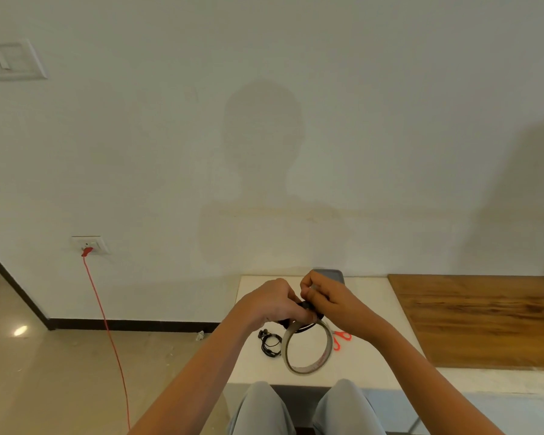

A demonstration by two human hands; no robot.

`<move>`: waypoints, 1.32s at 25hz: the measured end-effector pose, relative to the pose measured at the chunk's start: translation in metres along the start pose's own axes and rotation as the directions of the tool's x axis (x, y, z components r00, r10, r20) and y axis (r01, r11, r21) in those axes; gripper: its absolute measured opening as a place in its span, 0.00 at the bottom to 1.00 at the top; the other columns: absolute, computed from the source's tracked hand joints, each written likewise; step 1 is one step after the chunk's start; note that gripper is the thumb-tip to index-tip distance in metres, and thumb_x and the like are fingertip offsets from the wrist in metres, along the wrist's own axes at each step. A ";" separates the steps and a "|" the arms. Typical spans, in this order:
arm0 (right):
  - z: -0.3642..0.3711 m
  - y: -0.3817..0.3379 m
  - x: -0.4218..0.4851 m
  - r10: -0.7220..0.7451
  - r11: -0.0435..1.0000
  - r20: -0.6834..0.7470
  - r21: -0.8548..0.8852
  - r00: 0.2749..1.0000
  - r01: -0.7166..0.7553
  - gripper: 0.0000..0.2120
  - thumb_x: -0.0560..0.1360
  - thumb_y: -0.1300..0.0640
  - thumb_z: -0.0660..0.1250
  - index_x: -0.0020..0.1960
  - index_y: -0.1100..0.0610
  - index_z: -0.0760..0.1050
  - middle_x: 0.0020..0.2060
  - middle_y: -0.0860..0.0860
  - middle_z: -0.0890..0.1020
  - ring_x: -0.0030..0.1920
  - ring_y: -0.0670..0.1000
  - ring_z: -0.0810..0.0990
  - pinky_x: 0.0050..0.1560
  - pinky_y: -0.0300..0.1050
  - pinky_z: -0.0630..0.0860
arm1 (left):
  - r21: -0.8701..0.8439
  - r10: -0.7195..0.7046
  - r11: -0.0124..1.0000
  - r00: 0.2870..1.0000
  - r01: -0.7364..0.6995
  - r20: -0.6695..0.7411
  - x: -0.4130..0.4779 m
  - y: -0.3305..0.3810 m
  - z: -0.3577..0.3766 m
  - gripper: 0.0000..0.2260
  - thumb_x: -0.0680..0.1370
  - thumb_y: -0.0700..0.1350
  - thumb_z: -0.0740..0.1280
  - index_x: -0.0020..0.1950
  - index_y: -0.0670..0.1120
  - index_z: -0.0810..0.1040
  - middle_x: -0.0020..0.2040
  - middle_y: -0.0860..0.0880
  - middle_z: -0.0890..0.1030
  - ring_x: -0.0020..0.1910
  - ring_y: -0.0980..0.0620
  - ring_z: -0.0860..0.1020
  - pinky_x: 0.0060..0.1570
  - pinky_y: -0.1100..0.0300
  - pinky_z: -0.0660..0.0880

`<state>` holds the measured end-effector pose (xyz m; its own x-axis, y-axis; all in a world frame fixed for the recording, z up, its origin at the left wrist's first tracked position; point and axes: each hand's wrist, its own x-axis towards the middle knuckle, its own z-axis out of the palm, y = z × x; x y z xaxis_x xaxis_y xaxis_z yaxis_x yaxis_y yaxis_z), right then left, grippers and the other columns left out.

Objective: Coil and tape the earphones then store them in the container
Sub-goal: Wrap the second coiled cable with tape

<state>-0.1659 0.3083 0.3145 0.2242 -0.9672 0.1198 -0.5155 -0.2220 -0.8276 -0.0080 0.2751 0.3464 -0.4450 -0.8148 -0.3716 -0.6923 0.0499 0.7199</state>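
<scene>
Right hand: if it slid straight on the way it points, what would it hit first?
The right hand points leftward and away from the body, so it would meet the black earphone coil pinched between both hands, then the left hand right behind it. Depth is unclear.

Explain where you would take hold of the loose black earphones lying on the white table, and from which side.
Pinch the bunched cord loops in the middle of the earphones, from above and the left. They lie flat on the table, and the tape roll sits close on their right. Lifting by a bud would probably trail the cord.
</scene>
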 end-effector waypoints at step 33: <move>-0.014 0.009 -0.009 0.195 0.944 0.087 0.254 0.977 -0.212 0.14 0.77 0.52 0.66 0.61 0.47 0.71 0.54 0.47 0.79 0.51 0.46 0.82 0.48 0.36 0.79 | -0.295 -0.030 0.954 0.953 -0.062 -0.301 -0.001 -0.010 0.026 0.12 0.76 0.45 0.67 0.43 0.36 0.81 0.34 0.46 0.79 0.34 0.51 0.75 0.39 0.60 0.73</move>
<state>-0.1834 0.3131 0.3138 0.1903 -0.9773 -0.0926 -0.3237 0.0265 -0.9458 -0.0150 0.2909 0.3240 -0.2322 -0.9520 -0.1997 -0.4651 -0.0717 0.8824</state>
